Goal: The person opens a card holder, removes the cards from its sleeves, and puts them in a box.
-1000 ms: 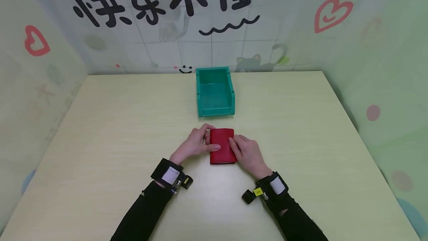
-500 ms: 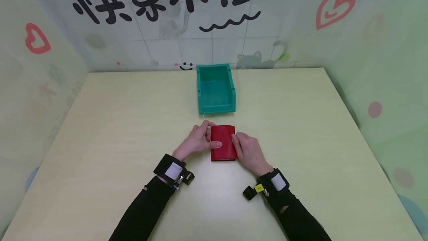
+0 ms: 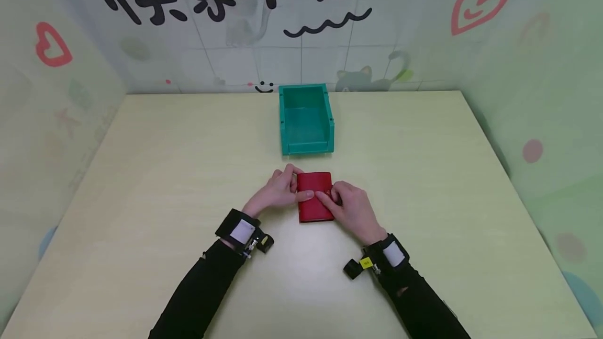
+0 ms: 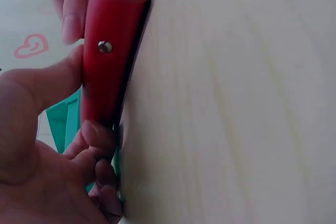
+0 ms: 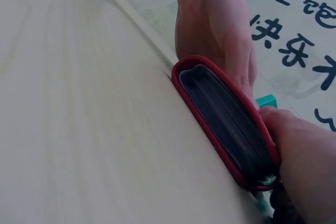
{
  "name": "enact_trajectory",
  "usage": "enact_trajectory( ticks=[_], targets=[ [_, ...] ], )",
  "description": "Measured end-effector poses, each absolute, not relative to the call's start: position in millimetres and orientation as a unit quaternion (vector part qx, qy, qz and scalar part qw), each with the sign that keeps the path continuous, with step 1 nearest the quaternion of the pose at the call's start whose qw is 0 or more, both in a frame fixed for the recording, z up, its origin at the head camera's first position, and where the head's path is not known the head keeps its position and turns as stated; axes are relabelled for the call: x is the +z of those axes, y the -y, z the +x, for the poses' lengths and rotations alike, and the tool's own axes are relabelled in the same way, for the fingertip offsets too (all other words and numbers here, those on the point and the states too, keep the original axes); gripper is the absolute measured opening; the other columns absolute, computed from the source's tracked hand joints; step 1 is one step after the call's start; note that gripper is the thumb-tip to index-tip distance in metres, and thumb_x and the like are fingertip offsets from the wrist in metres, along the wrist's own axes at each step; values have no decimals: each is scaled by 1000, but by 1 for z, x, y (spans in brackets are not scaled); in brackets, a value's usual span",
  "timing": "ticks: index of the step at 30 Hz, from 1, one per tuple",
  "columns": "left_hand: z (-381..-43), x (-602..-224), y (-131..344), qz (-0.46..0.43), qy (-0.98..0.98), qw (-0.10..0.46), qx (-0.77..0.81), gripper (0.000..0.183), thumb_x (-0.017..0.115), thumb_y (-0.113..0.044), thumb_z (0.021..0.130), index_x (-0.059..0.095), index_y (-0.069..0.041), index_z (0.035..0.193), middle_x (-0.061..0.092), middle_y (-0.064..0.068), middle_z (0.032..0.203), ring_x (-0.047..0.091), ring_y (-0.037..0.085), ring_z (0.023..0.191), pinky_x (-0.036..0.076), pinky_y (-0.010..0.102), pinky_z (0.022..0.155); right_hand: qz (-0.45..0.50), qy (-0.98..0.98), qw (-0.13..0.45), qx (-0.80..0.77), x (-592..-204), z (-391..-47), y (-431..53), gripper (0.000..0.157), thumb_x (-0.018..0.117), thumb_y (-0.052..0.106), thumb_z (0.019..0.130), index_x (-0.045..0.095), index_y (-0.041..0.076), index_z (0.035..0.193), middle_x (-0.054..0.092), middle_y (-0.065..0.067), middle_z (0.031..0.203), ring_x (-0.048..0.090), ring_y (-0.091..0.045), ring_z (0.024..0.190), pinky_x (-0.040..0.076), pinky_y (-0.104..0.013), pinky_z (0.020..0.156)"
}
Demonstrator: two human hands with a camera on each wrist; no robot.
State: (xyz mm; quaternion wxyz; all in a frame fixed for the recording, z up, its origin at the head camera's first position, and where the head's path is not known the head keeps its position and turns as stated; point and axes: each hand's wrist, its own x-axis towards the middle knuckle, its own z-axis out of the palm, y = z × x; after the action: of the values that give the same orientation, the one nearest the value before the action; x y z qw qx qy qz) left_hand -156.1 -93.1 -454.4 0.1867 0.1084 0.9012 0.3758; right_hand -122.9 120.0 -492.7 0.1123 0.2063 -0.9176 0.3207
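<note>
A small red card holder (image 3: 314, 211) lies near the middle of the table, its cover closed. My left hand (image 3: 278, 190) grips its left side, thumb across the cover and forefinger at the far left corner. From the right, my right hand (image 3: 354, 208) holds the other edge, with the thumb laid on the cover close to the left thumb and the forefinger curled at the edge. A round metal snap (image 4: 105, 46) shows on the spine in the left wrist view. In the right wrist view, a stack of thin sleeves (image 5: 226, 121) fills the inside of the holder.
A teal open-topped bin (image 3: 307, 148) stands just beyond the hands, by the back edge of the pale wooden table (image 3: 188, 135). Printed walls (image 3: 198, 56) enclose the table at the back and both sides. Each wrist wears a black camera strap.
My right thumb has slid left from the holder's edge onto its cover, nearer the left thumb. My left hand keeps its grip. The whole head view has shifted slightly.
</note>
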Motion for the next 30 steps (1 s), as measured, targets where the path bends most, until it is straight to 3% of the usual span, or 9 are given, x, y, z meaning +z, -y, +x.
enact_trajectory(
  ticks=[3,9,16,21,27,30],
  targets=[
    [-157,-457,89,93,-910,168,367,52,71,-39,92,49,-5,124,54,8,87,49,25,104,38,27,69,212,925,100,299,-490,-125,-119,37,77,33,89,50,14,74,45,1,62,42,-8,56,33,-20,54],
    [-164,-450,82,61,-918,151,362,51,73,-36,91,50,-5,123,59,13,93,51,26,101,39,26,67,231,924,103,287,-485,-133,-117,16,66,21,97,63,8,88,60,-4,71,50,-10,59,43,-20,55],
    [-168,-445,79,54,-920,149,359,53,74,-33,90,49,-4,126,62,16,103,51,28,108,42,29,73,211,910,117,336,-487,-138,-115,27,59,12,100,51,7,75,49,-5,62,43,-11,54,34,-20,53],
    [-167,-447,78,55,-918,153,362,52,74,-33,90,49,-4,126,62,16,103,51,28,107,42,29,73,196,907,95,361,-488,-137,-117,31,54,13,103,49,7,72,45,-6,62,41,-13,56,31,-22,54],
    [-164,-448,80,53,-911,192,361,50,74,-35,89,49,-6,121,62,16,106,51,26,105,43,28,71,188,923,33,334,-484,-132,-123,29,64,22,98,54,11,73,49,-1,60,44,-11,55,35,-21,53],
    [-166,-447,82,48,-908,202,365,47,73,-39,89,50,-6,116,64,15,103,56,24,94,43,26,67,186,937,3,295,-477,-134,-121,39,68,32,95,51,13,65,45,1,54,41,-11,49,32,-22,50]
  ],
)
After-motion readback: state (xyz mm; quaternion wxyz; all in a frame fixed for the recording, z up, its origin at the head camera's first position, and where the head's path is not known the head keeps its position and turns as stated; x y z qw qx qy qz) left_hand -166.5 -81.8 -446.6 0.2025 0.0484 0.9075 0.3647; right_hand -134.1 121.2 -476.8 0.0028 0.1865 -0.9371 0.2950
